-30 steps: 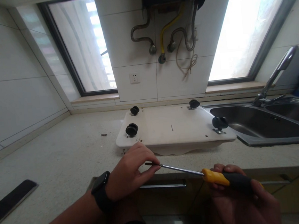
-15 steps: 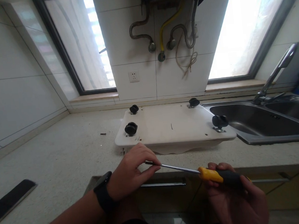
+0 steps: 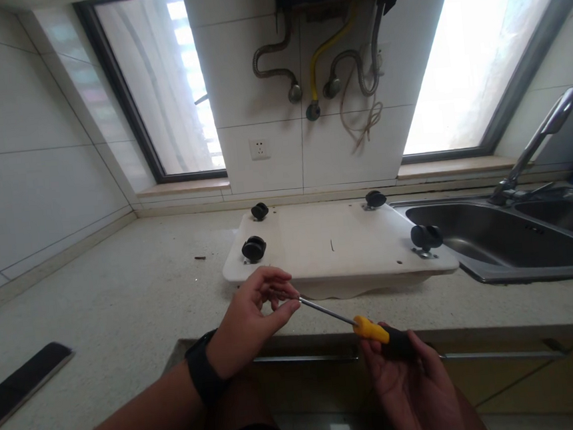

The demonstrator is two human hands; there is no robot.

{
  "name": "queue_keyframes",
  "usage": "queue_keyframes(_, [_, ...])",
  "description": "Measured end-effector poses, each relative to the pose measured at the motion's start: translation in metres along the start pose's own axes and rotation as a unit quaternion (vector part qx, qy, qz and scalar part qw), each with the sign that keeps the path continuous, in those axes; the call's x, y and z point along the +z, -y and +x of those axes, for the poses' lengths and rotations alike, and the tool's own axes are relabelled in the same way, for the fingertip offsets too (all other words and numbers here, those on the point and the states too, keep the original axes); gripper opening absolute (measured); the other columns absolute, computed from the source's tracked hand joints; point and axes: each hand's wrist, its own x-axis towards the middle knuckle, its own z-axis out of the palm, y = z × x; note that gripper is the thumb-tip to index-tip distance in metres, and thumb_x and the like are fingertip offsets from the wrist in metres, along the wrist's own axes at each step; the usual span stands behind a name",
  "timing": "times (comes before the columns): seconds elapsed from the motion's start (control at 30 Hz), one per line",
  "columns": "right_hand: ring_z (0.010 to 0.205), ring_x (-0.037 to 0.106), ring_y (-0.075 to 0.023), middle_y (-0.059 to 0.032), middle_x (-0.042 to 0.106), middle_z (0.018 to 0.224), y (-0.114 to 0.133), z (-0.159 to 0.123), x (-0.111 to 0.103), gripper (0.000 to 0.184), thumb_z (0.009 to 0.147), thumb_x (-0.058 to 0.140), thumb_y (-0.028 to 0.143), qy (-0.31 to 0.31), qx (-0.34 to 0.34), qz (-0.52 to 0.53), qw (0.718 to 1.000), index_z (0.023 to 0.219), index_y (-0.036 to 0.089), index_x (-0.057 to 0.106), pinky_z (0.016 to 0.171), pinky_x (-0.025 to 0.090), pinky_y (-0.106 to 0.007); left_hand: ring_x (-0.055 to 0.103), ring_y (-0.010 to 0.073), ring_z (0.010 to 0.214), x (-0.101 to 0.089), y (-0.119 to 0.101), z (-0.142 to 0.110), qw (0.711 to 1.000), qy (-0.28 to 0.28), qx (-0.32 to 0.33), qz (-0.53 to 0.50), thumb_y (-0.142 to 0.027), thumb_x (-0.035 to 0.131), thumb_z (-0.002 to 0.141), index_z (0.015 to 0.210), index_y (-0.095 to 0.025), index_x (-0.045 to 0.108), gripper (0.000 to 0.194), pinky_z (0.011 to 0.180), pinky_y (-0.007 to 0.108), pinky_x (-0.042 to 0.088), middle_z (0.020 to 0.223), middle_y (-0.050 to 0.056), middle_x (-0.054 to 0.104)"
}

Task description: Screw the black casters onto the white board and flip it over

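Note:
My right hand (image 3: pixel 411 378) is wrapped round the black and yellow handle of a screwdriver (image 3: pixel 371 331), its metal shaft slanting up to the left. At the shaft's tip my left hand (image 3: pixel 259 311), with a dark watch (image 3: pixel 204 369) on the wrist, has thumb and fingers pinched together. The dark screw in that pinch is mostly hidden by the fingers now. Just beyond lies a white board (image 3: pixel 303 240) with black caster wheels on its corners, such as the near left caster (image 3: pixel 254 248) and the near right caster (image 3: pixel 425 237). My left hand overlaps the board's near edge.
A loose screw (image 3: pixel 200 258) lies on the speckled countertop (image 3: pixel 124 309), left of the board. Farther left is a long black object (image 3: pixel 25 385). A steel double sink (image 3: pixel 499 233) with a faucet (image 3: pixel 536 146) stands at right. Drawer handles (image 3: pixel 504 354) run below the counter's front edge.
The screwdriver and my right hand have moved left and slightly up. My left hand has risen a little toward the board, its fingers now covering the screw at the tip.

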Motion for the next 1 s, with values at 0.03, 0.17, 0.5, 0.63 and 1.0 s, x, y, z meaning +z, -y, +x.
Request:
queue_keyframes(0.03, [0.068, 0.078, -0.019, -0.016, 0.083, 0.097, -0.001, 0.001, 0.0, 0.026, 0.068, 0.085, 0.023, 0.002, 0.003, 0.004, 1.0, 0.09, 0.01, 0.081, 0.077, 0.069, -0.035, 0.07, 0.0194, 0.095, 0.001, 0.0, 0.001, 1.0, 0.0, -0.008, -0.017, -0.031, 0.081, 0.088, 0.116, -0.022, 0.062, 0.034, 0.089, 0.036, 0.055, 0.102, 0.005, 0.076])
queue_keyframes(0.17, [0.07, 0.078, -0.0195, -0.0165, 0.083, 0.098, -0.002, 0.003, 0.0, 0.027, 0.071, 0.081, 0.021, 0.001, 0.003, 0.009, 1.0, 0.095, 0.009, 0.08, 0.079, 0.069, -0.035, 0.068, 0.0185, 0.093, 0.001, 0.004, 0.002, 0.999, -0.005, -0.026, -0.035, -0.032, 0.083, 0.086, 0.118, -0.022, 0.06, 0.041, 0.085, 0.035, 0.056, 0.106, 0.006, 0.075])
queue_keyframes(0.5, [0.072, 0.079, -0.0202, -0.009, 0.082, 0.086, 0.032, 0.025, 0.022, 0.022, 0.074, 0.078, 0.034, 0.0, -0.187, -0.076, 0.979, 0.084, 0.015, 0.079, 0.08, 0.069, -0.035, 0.049, 0.0138, 0.073, -0.052, 0.038, 0.02, 0.921, -0.227, 0.219, 0.229, -0.016, 0.061, 0.096, 0.11, -0.023, 0.06, 0.015, 0.069, 0.028, 0.044, 0.089, -0.002, 0.055])
queue_keyframes(0.63, [0.079, 0.08, -0.0225, -0.0126, 0.082, 0.092, 0.039, 0.031, 0.034, 0.027, 0.078, 0.075, 0.041, 0.003, -0.229, -0.132, 0.965, 0.085, 0.014, 0.079, 0.08, 0.069, -0.033, 0.052, 0.0171, 0.081, -0.083, 0.062, 0.034, 0.888, -0.275, 0.232, 0.287, -0.016, 0.057, 0.097, 0.105, -0.021, 0.059, 0.009, 0.075, 0.032, 0.045, 0.094, 0.001, 0.056])
queue_keyframes(1.0, [0.093, 0.082, -0.0271, -0.0094, 0.084, 0.096, -0.005, 0.041, 0.039, 0.036, 0.075, 0.082, 0.05, 0.049, -0.312, -0.178, 0.932, 0.092, 0.019, 0.079, 0.087, 0.068, -0.039, 0.054, 0.0219, 0.091, -0.021, 0.081, -0.007, 0.864, -0.189, 0.317, 0.342, -0.013, 0.058, 0.088, 0.114, -0.019, 0.053, 0.027, 0.077, 0.037, 0.048, 0.1, 0.006, 0.056])
